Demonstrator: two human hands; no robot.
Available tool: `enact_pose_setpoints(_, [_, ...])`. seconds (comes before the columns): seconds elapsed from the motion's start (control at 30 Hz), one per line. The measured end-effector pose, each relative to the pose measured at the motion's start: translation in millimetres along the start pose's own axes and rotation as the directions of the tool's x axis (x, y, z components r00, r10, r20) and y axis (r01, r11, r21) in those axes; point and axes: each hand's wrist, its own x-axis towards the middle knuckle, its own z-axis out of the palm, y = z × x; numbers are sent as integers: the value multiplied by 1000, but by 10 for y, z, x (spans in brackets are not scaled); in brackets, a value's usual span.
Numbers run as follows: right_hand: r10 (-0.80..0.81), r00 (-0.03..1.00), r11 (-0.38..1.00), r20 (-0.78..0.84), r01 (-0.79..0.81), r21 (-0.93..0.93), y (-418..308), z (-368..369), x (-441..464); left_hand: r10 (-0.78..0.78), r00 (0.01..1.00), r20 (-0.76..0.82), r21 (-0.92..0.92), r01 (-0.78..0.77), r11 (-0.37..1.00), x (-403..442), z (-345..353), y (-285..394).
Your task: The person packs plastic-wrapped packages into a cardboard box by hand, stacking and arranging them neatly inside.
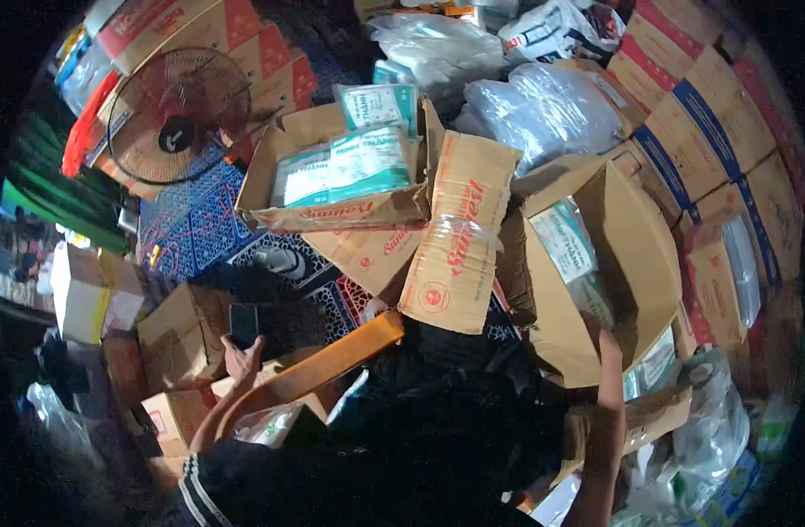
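My left hand is closed around the lower end of a dark smartphone, held upright at the left. Toward the right, my right hand reaches into an open cardboard box that tilts toward me. Its fingers are in shadow beside the green-and-white plastic packets in that box, so their grip is hidden. Ahead of me a second open carton holds several similar packets. A flattened, strapped piece of cardboard leans between the two boxes.
A round fan stands at the back left before stacked cartons. Clear plastic bags lie at the back. Stacked cartons line the right. An orange bar crosses beside my left arm. Small boxes sit at the left.
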Motion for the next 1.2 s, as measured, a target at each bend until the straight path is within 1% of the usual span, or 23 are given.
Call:
enact_pose_setpoints(0.07, [3, 1000, 1000, 7, -3, -14, -4, -37, -9, -102, 994, 34, 28, 101, 994, -40, -63, 42])
enact_pose_setpoints(0.1, [3, 1000, 1000, 13, -3, -21, -14, -46, -3, -84, 995, 60, -20, 85, 996, -12, -36, -77])
enact_pose_setpoints(0.13, [15, 1000, 1000, 12, -15, -24, 17, -65, -14, -87, 996, -5, 31, 87, 996, -51, -26, -77])
enact_pose_setpoints(0.2, [26, 999, 999, 19, -25, -27, 30, -53, -30, -156, 985, 67, 4, 156, 988, -100, -125, -1])
enact_pose_setpoints(0.3, [33, 999, 999, 18, -32, -32, 36, -64, -58, -214, 973, 84, 16, 214, 977, -117, -116, -61])
enact_pose_setpoints(0.4, [34, 999, 999, 18, -33, -35, 43, -64, -94, -238, 970, 49, 21, 238, 971, -96, -35, -199])
enact_pose_setpoints(0.5, [34, 999, 999, 16, -33, -41, 32, -74, -107, -238, 966, 97, -33, 242, 970, -111, -126, -155])
enact_pose_setpoints(0.6, [27, 999, 999, 19, -26, -48, 28, -69, -127, -268, 961, 69, 27, 267, 963, -103, -145, -115])
enact_pose_setpoints(0.7, [21, 1000, 998, 16, -20, -58, 18, -75, -150, -247, 967, 54, 30, 246, 969, -89, -113, -178])
enact_pose_setpoints(0.8, [10, 1000, 998, 19, -9, -67, 0, -56, -167, -237, 968, 86, 39, 235, 971, -83, -38, -288])
enact_pose_setpoints(0.87, [-5, 1000, 998, 16, 6, -69, -45, -59, -198, -175, 985, -1, 65, 175, 982, -131, 104, -384])
enact_pose_setpoints(0.9, [-29, 999, 997, 17, 30, -68, -74, -37, -177, -146, 989, -11, 68, 147, 987, -85, 183, -347])
enact_pose_setpoints(0.93, [-30, 1000, 997, 8, 31, -66, -23, -4, -201, -122, 992, -13, 65, 123, 990, -40, 198, -251])
enact_pose_setpoints(1.0, [-60, 998, 996, 2, 60, -70, -211, 40, -167, -61, 998, -8, 51, 62, 997, 112, 230, -65])
enact_pose_setpoints(1.1, [-44, 999, 995, -26, 41, -89, -315, 62, -148, 40, 999, 10, 62, -41, 997, 348, 380, 316])
enact_pose_setpoints(1.2, [-21, 998, 989, -62, 12, -149, -541, -64, -107, 113, 993, 36, 82, -116, 990, 490, 537, 692])
